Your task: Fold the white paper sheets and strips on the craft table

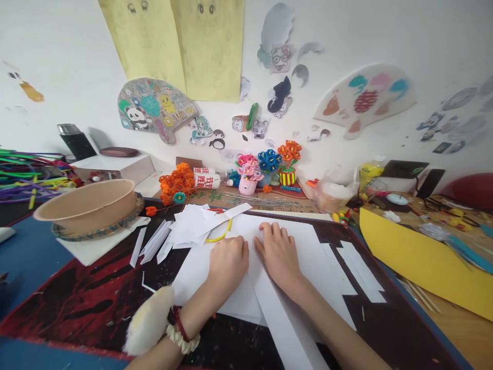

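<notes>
White wall [358, 31] facing me, right behind the bench [472, 339]. Light's soft, shadows faint. Two yellow sheets [211, 56] with drawn eyes up top, left of centre. Patterned fan cutout [148, 105] at left, paler fan cutout [339, 105] at right, stickers [280, 57] between. Red-and-black mat [77, 303] on bench, blue around it, wood at right.

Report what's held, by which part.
Right hand rests on folded white paper near its far end; whether that or left hand grips it can't be told.
</notes>
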A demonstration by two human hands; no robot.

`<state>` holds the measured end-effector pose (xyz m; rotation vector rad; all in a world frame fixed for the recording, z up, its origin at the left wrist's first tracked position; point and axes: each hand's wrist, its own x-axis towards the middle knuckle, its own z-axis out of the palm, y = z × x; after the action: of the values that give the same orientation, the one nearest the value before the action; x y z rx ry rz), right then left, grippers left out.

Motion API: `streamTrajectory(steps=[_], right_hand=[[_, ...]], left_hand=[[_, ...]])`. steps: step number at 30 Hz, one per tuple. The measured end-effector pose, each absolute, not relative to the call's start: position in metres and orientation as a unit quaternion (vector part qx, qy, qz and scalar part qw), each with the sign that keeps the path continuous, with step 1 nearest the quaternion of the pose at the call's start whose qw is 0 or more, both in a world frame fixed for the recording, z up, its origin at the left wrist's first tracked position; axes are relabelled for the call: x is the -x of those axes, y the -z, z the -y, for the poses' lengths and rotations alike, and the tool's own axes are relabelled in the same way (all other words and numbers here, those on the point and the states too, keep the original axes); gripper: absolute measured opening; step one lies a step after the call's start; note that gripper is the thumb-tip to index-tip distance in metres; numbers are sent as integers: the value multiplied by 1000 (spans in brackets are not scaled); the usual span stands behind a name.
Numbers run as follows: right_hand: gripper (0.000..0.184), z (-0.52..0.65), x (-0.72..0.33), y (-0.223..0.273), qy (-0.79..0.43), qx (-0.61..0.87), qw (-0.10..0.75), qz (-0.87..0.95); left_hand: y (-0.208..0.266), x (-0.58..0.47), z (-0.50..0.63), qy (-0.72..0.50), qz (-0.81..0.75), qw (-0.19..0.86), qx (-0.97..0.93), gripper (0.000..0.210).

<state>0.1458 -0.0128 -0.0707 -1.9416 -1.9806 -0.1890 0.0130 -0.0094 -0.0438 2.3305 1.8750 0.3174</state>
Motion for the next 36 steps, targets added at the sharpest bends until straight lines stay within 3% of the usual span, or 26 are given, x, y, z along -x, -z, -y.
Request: streamTrajectory(steps=[17,22,36], right_hand=[[18,32,-162,69,17,606,262,751],[12,34,-159,70,44,600,238,762],[22,34,-153,77,98,614,207,755]], left_hand=[[38,-7,18,-110,-640,110,-753,33],[38,-8,21,-98,-617,127,-770,34],[41,-6,20,-99,-613,141,-771,34]])
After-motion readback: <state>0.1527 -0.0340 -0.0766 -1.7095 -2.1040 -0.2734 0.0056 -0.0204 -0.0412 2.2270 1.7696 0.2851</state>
